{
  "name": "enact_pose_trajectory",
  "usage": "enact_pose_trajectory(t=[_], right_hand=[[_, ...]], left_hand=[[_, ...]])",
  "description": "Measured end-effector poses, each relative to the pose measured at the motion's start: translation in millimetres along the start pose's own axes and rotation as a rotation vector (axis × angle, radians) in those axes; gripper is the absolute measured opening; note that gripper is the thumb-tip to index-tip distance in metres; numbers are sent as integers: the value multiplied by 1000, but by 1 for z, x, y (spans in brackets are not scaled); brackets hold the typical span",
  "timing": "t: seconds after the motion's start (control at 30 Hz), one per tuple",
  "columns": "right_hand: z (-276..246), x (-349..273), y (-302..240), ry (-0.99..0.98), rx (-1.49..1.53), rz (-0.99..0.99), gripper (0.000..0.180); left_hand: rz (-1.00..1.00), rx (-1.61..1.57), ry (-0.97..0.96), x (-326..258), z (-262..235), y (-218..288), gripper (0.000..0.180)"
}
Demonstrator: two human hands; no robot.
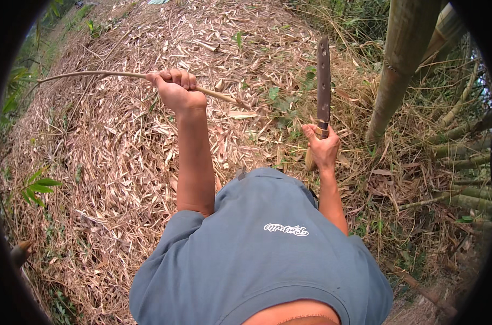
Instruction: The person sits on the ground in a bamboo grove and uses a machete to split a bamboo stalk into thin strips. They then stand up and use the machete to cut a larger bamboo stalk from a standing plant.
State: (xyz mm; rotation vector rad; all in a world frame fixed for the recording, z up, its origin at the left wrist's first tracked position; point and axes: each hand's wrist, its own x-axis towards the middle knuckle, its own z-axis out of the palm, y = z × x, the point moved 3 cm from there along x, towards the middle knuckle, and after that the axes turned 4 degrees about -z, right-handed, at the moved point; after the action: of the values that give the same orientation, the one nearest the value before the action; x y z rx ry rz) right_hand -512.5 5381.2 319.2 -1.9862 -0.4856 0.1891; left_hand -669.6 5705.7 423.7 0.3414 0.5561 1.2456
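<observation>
My left hand (pixel 180 91) is closed round a thin bamboo branch (pixel 106 72), raised in front of me at the left. The branch's thicker end sticks out to the right of the fist, and its thin part bends away to the left toward green leaves. In my right hand (pixel 324 147) is a machete (pixel 323 81), gripped by its light-coloured handle. Its dark blade, with several holes or spots along it, points away from me. The blade and the branch are apart.
Thick bamboo stalks (pixel 400 70) rise at the right, with more stalks (pixel 468 162) lying or leaning lower down. Dry bamboo leaves (pixel 121 162) cover the ground. A small green sprig (pixel 39 187) grows at the left, and a cut stump (pixel 21 251) shows at the lower left.
</observation>
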Motion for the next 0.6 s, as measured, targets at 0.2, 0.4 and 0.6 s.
enact_pose_trajectory(t=[0.2, 0.4, 0.6], right_hand=[[4, -8, -60, -169, 553, -80, 35], [5, -10, -76, -206, 511, -80, 34], [8, -22, -51, -249, 650, -36, 22]], left_hand=[[-266, -99, 34, -5, -9, -73, 54], [-474, -167, -73, -45, -3, -109, 53], [-637, -165, -231, -61, -13, -118, 48]])
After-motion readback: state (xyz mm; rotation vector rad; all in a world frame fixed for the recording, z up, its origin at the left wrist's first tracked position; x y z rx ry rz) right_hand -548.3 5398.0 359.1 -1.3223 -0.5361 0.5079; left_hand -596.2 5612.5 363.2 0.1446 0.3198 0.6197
